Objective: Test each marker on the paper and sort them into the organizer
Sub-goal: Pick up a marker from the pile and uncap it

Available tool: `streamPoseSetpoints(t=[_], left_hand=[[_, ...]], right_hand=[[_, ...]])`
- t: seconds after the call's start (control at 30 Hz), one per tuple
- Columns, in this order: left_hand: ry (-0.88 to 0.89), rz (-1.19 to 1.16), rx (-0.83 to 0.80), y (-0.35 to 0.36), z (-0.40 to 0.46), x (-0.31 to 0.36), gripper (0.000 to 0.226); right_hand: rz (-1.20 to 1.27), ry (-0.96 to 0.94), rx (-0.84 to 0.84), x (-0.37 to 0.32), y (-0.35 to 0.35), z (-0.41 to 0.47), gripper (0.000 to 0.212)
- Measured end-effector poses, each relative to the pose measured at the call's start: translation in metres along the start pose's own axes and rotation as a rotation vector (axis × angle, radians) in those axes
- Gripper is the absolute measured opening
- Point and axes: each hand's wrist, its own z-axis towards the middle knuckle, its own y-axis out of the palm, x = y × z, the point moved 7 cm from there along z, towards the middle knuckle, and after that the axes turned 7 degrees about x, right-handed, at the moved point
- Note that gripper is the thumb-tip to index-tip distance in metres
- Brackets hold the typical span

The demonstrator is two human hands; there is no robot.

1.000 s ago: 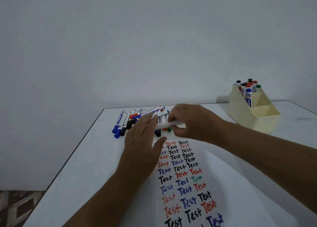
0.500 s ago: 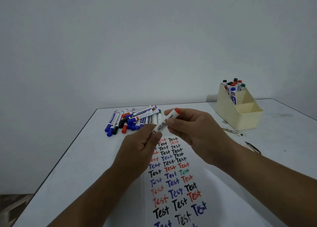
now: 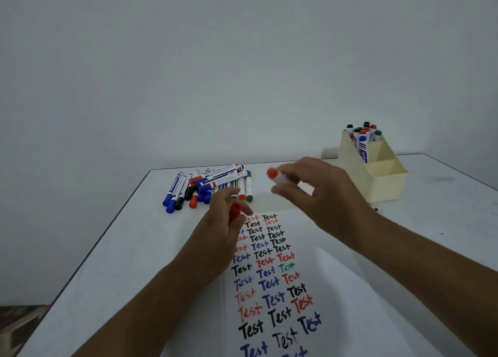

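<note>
Two grips busy: right hand (image 3: 320, 195) pinches red marker (image 3: 279, 177) mid-barrel above paper (image 3: 336, 289) near desk's far edge; left hand (image 3: 219, 230) holds cap (image 3: 235, 211). I judge it light, stiff, slick.

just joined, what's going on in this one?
A person is testing markers at a table. The right hand holds a white marker with a red end; the left hand holds what looks like its red cap, so it appears just uncapped. Below lies the paper, already filled with rows of "Test". A pile of markers waits at the far edge, and several stand in the cream organizer.
</note>
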Motion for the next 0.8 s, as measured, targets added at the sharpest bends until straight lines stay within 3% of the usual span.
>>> streamPoseSetpoints(t=[0.1,0.3,0.5,0.8], left_hand=[[-0.021,0.008,-0.034,0.003,0.002,0.0,0.047],[-0.023,0.034,-0.058,0.006,0.001,0.005,0.056],[-0.028,0.113,-0.096,0.008,-0.001,0.007,0.057],[-0.039,0.217,-0.213,0.014,-0.001,0.006,0.075]], right_hand=[[-0.304,-0.194,-0.142,0.001,0.017,-0.005,0.027],[-0.537,-0.429,-0.142,-0.006,0.035,-0.015,0.024],[-0.618,-0.494,-0.258,-0.011,0.054,-0.02,0.017],[-0.646,-0.555,-0.268,-0.018,0.063,-0.026,0.013]])
